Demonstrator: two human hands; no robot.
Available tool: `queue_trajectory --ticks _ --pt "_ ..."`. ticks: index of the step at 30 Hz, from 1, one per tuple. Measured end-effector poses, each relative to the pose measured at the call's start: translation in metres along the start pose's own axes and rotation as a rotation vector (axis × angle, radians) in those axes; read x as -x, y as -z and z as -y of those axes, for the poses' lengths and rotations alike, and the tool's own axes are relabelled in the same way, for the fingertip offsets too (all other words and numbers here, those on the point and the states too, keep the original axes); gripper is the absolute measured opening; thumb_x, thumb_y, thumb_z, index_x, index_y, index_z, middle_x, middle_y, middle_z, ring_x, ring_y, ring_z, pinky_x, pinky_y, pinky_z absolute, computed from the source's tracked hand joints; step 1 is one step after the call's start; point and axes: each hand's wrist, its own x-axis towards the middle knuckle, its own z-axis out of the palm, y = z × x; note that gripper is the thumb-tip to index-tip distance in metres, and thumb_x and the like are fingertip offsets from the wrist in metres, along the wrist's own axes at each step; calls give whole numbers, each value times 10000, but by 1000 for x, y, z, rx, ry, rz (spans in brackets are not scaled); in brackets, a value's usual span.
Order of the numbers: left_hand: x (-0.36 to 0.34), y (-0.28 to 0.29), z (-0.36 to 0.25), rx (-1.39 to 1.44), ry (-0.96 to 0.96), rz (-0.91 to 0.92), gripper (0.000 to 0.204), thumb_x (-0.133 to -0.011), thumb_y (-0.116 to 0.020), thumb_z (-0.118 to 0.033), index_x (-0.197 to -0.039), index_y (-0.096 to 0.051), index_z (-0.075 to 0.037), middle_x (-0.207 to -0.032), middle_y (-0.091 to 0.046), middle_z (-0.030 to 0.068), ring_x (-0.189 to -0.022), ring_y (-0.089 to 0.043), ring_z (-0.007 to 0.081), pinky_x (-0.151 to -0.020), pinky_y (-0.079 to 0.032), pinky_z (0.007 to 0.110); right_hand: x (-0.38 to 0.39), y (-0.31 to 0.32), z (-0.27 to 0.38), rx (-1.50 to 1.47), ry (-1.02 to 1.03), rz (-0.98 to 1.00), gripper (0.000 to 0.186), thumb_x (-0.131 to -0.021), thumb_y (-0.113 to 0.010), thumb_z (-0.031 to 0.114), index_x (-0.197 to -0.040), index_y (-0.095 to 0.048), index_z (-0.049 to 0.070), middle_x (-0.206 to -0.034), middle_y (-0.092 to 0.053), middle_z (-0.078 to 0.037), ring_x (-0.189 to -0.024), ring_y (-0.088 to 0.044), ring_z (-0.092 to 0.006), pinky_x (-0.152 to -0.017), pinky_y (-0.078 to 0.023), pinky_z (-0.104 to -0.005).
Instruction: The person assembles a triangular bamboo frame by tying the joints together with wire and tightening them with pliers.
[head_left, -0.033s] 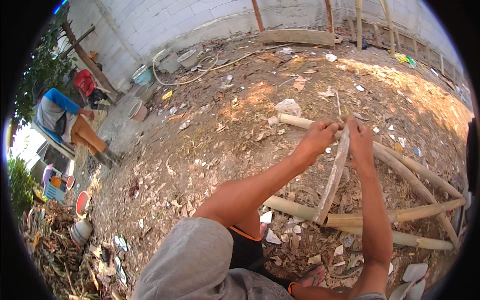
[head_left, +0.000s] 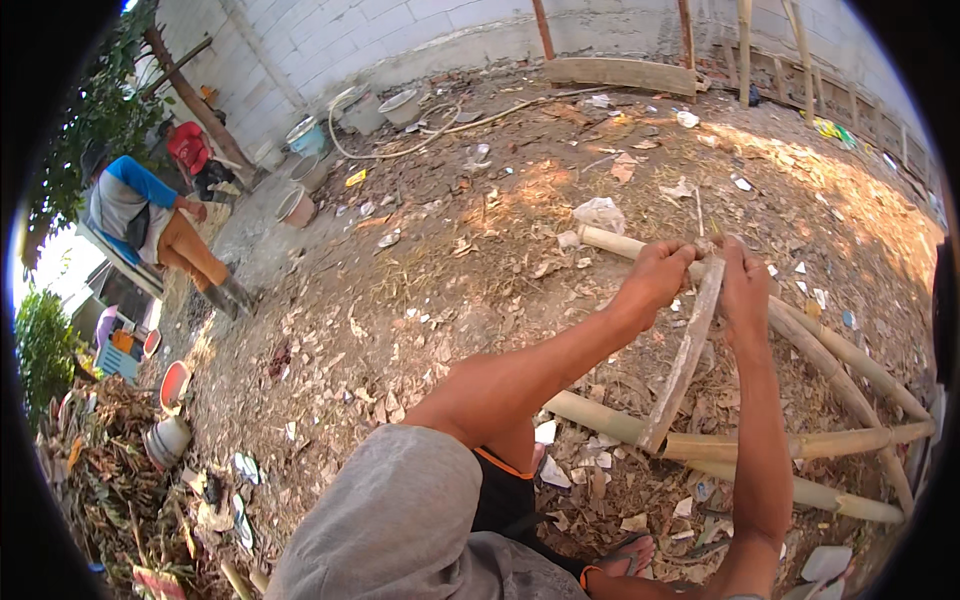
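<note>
My left hand [head_left: 660, 275] has its fingers pinched at the upper end of a flat wooden slat [head_left: 682, 360]. Across from it, my right hand [head_left: 743, 283] is closed with bent fingers against the same end. A thin pale strand or stick [head_left: 699, 208] sticks up just beyond the fingertips; what the fingers grip is too small to make out. The slat slopes down to a bamboo pole [head_left: 600, 418], its lower end resting on it. Another bamboo pole [head_left: 612, 243] passes behind my hands.
More bamboo poles [head_left: 850, 355] cross on the right. Leaves and white shards litter the ground. At far left stand a person in a blue-sleeved top [head_left: 140, 205] and another in red [head_left: 188, 148], near several buckets [head_left: 297, 207] and a hose [head_left: 385, 157]. A block wall [head_left: 460, 45] runs behind.
The whole view has shifted, so everything appears a little farther right. My hands keep their place at the slat's upper end.
</note>
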Motion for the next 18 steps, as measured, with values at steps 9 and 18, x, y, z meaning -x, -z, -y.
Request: queue_trajectory --ticks 9,18 --pt "-17 47 11 460 47 -248 283 -1124 -508 -247 -1297 -595 -41 -1062 -716 79 -846 -689 182 -692 -596 322 53 -51 -3 473 190 351 317 -1148 -454 236 -1306 -625 21 -1042 -718 -159 -886 -634 -224 -845 -511 -389" --pt "-21 47 14 158 -149 -210 274 -1104 -544 -257 -1104 -678 -18 -940 -719 71 -753 -639 143 -568 -493 324 40 -56 -6 480 244 247 342 -1157 -459 275 -1296 -636 17 -984 -707 -154 -883 -630 -216 -838 -508 -384"
